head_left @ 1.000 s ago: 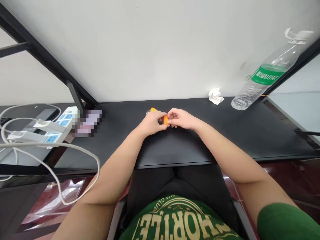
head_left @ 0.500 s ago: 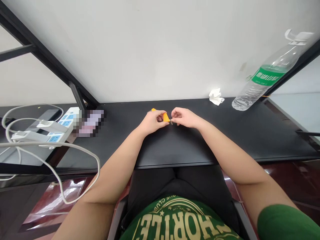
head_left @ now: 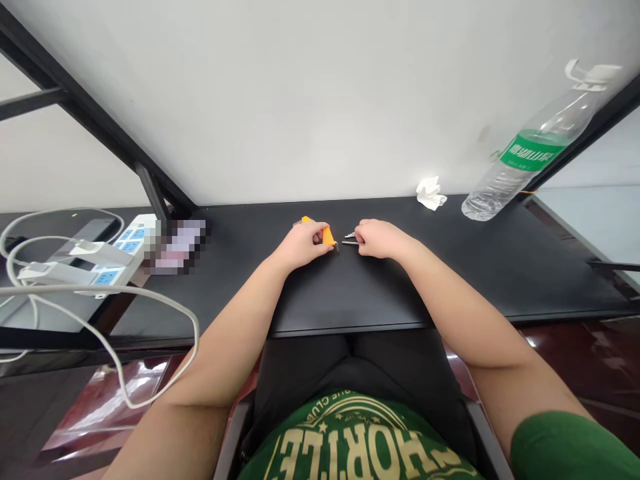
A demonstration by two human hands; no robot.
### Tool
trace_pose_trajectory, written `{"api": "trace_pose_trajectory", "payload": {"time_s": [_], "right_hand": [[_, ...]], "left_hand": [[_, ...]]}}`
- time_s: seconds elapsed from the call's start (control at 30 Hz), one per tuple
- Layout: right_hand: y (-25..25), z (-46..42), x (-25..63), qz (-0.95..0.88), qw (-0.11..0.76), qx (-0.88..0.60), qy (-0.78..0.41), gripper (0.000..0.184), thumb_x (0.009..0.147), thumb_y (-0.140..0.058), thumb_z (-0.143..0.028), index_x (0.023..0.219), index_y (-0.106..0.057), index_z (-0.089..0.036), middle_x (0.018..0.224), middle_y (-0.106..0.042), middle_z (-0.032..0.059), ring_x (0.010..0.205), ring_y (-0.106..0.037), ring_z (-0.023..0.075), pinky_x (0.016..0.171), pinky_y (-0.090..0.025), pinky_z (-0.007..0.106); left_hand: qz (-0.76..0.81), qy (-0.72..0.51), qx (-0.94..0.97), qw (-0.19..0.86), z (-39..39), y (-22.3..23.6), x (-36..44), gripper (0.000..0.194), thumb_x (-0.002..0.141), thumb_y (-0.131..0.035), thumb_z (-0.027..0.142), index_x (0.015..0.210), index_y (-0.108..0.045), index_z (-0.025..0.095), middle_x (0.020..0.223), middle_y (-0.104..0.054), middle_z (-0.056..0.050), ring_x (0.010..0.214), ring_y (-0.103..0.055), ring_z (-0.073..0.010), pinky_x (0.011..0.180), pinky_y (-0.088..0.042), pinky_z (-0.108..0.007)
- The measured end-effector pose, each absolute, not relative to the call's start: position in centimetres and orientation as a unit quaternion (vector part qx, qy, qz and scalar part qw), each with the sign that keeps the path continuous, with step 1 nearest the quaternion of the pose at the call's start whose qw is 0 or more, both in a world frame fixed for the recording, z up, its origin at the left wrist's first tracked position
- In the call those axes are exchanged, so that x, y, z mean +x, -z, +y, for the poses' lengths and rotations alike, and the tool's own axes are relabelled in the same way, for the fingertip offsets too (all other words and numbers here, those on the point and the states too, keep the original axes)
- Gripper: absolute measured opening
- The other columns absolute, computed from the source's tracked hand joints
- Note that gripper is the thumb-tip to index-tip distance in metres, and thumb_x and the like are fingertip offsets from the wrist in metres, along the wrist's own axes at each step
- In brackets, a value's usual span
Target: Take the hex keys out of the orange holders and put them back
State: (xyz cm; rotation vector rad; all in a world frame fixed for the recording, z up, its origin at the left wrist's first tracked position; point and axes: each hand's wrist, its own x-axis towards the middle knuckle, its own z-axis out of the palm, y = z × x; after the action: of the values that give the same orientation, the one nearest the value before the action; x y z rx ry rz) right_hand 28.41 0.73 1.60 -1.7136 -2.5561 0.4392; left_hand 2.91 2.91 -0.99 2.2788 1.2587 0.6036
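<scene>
My left hand (head_left: 309, 241) is closed around an orange wedge-shaped piece (head_left: 328, 237). A part of it shows again above the knuckles; the rest is hidden by the fingers. A small dark, thin tip (head_left: 337, 247) sticks out by the thumb. My right hand (head_left: 377, 238) is closed on a thin silver metal rod (head_left: 351, 243) that points left toward the orange piece, with a small gap between them. A second short silver bit (head_left: 350, 235) shows just above the rod, at the same hand. Both hands are at the black desk (head_left: 350, 293).
A large plastic bottle (head_left: 533, 150) with a green label stands at the right, beside a crumpled white tissue (head_left: 431, 193). On the left lie a white power strip (head_left: 135, 247) with chargers, a blurred-out rectangular item (head_left: 180, 247) and a looping white cable (head_left: 150, 293). A white wall is behind.
My right hand has drawn slightly right, away from the orange piece, and its fingers have curled more tightly. The silver rod now shows plainly. My left hand has barely shifted.
</scene>
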Motion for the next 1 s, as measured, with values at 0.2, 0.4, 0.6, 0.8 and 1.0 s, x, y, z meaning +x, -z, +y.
{"api": "trace_pose_trajectory", "payload": {"time_s": [0.2, 0.4, 0.6, 0.8, 1.0], "right_hand": [[-1.3, 1.0, 29.1, -0.805, 0.133, -0.513, -0.268, 0.006, 0.087, -0.067, -0.018, 0.09, -0.066, -0.023, 0.088, -0.071, 0.0, 0.073, -0.061, 0.0159, 0.068, -0.042, 0.028], [-1.1, 1.3, 29.1, -0.815, 0.166, -0.493, -0.254, 0.005, 0.093, -0.064, -0.019, 0.091, -0.068, -0.021, 0.087, -0.07, 0.0001, 0.075, -0.06, 0.0153, 0.071, -0.04, 0.028], [-1.1, 0.8, 28.0, -0.839, 0.197, -0.451, -0.232, 0.009, 0.094, -0.061, -0.016, 0.092, -0.068, -0.02, 0.096, -0.07, 0.003, 0.083, -0.059, 0.0169, 0.077, -0.04, 0.028], [-1.5, 1.0, 28.9, -0.835, 0.215, -0.462, -0.207, 0.012, 0.096, -0.058, -0.016, 0.09, -0.068, -0.02, 0.095, -0.069, 0.0042, 0.086, -0.059, 0.0187, 0.078, -0.041, 0.03], [-1.7, 1.1, 29.3, -0.829, 0.234, -0.461, -0.214, 0.011, 0.093, -0.06, -0.017, 0.088, -0.069, -0.02, 0.093, -0.069, 0.0047, 0.084, -0.059, 0.0198, 0.078, -0.042, 0.031]], "left_hand": [[0.457, -0.219, 0.829, 0.236, 2.8, 0.8, 2.7, 0.05, 0.079, -0.081, 0.043, 0.125, -0.076, 0.025, 0.099, -0.077, -0.003, 0.092, -0.071, -0.0244, 0.089, -0.058, -0.038], [0.454, -0.238, 0.821, 0.25, 2.8, 0.8, 2.6, 0.051, 0.078, -0.082, 0.043, 0.125, -0.077, 0.023, 0.101, -0.077, -0.004, 0.092, -0.072, -0.0238, 0.092, -0.058, -0.038], [0.43, -0.236, 0.832, 0.258, 2.6, 0.8, 2.7, 0.046, 0.08, -0.083, 0.044, 0.121, -0.077, 0.025, 0.101, -0.077, -0.003, 0.093, -0.072, -0.0236, 0.093, -0.059, -0.038], [0.449, -0.242, 0.823, 0.249, 2.7, 0.7, 2.6, 0.05, 0.079, -0.083, 0.043, 0.124, -0.077, 0.023, 0.101, -0.078, -0.004, 0.093, -0.072, -0.0243, 0.093, -0.058, -0.039], [0.453, -0.246, 0.82, 0.249, 2.7, 0.6, 2.5, 0.051, 0.077, -0.084, 0.043, 0.124, -0.078, 0.023, 0.1, -0.078, -0.003, 0.093, -0.072, -0.0242, 0.092, -0.058, -0.038]]}}
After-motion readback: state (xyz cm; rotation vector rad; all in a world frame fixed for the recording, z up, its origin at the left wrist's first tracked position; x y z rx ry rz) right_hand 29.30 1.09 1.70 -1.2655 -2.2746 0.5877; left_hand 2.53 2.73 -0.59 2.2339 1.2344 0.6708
